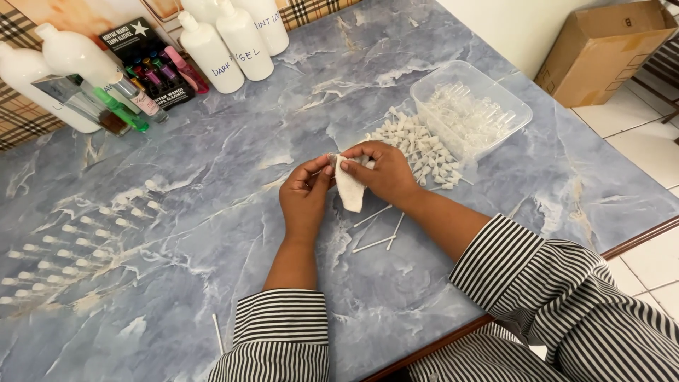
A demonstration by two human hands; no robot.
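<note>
My left hand (305,194) and my right hand (385,173) meet over the middle of the blue marbled table (212,177). The right hand grips a white tissue (349,189) that hangs down from its fingers. Pinched in the left fingertips is a small clear vial (331,161), pressed against the tissue. Both sleeves are black-and-white striped. A pile of small white caps (424,152) lies just right of the hands. A clear plastic tub (472,106) of small clear vials stands beyond the pile.
Several thin white sticks (378,230) lie under my right wrist, another stick (218,332) near my left sleeve. Rows of small capped vials (71,247) lie at the left. White bottles (226,42) and coloured vials (152,74) stand at the back. A cardboard box (601,46) sits on the floor.
</note>
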